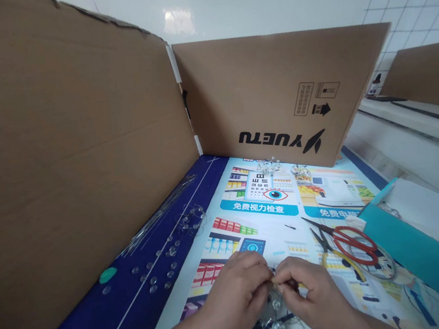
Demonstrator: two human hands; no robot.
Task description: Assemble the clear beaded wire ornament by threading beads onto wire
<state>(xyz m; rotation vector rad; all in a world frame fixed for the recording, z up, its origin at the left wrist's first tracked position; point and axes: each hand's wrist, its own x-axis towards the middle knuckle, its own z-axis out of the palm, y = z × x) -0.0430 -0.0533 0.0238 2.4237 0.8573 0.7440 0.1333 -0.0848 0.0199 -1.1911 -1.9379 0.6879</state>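
My left hand (241, 285) and my right hand (310, 291) meet fingertip to fingertip over the printed sheet (210, 325), both closed in a pinch. Between them they hold a beaded wire piece (278, 327), with clear round beads and loops of thin wire hanging below the fingers. The exact spot they grip is mostly hidden by the fingertips. Beyond my right hand lie yellow-handled pliers (338, 256) and red-handled scissors (355, 243), partly overlapping. A coil of wire (390, 271) lies beside them.
Cardboard panels stand at the left (73, 126) and back (273, 79). Loose clear beads (153, 280), straight wires (157, 218), a beaded wire cluster (192, 218) and a green piece (108, 275) lie left. More beaded clusters (269, 167) sit by the back panel. A teal box (430, 248) stands right.
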